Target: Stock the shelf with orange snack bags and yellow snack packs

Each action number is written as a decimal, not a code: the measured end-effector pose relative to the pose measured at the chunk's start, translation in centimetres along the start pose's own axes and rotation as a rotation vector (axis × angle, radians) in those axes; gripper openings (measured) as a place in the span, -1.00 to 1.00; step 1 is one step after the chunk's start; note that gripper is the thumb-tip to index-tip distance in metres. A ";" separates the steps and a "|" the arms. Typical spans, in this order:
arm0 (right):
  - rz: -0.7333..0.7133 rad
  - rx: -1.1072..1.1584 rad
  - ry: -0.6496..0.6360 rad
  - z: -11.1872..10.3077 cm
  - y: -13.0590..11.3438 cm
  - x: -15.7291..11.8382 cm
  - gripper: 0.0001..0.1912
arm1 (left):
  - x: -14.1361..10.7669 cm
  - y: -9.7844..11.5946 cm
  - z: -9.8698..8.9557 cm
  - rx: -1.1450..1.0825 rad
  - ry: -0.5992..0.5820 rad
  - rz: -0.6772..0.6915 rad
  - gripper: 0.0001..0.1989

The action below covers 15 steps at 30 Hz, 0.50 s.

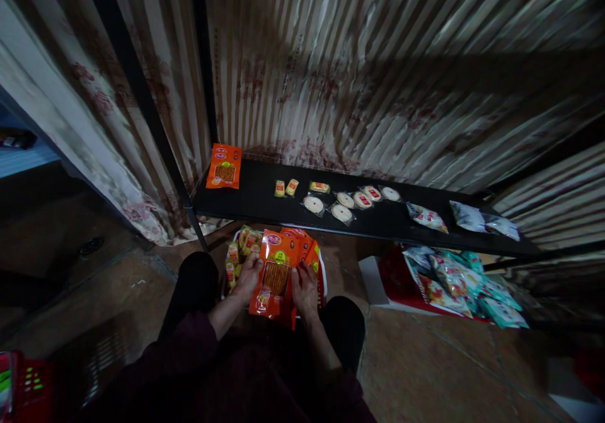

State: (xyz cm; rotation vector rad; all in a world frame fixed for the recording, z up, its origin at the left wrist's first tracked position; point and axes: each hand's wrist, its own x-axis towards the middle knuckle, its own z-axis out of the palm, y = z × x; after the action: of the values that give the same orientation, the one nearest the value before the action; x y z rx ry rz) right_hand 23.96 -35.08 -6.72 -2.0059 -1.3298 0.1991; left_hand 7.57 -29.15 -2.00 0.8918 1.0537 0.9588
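Observation:
My left hand grips the left edge of an orange snack packet with a yellow round label and a clear window. My right hand is closed on the orange packets at the right side, over more of them. Both hands are above a white-rimmed basket between my knees. Small yellow wrapped snacks fill the basket's left part. Another orange packet lies at the left end of the black shelf.
Along the shelf lie small yellow packs, round white wrapped cakes and bagged snacks. A red and white box of bags stands below, right. A red basket is at lower left. Curtains hang behind.

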 end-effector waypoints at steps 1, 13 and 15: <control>0.004 0.014 0.001 -0.1 -0.2 0.1 -0.45 | 0.2 0.1 -0.2 -0.020 0.009 0.002 -0.84; 0.273 0.679 -0.170 -2.1 -4.8 1.7 -0.65 | 1.1 2.5 -1.0 -0.390 0.085 -0.109 -0.72; 0.357 0.818 -0.240 -2.1 -5.3 1.6 -0.65 | 1.2 2.8 -1.0 -0.408 0.095 -0.119 -0.71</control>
State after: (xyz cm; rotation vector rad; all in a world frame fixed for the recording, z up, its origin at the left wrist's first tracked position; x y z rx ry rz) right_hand 21.78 -33.57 -1.44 -1.5004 -0.7992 1.0013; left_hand 6.27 -26.95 0.02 0.4470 0.9336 1.0746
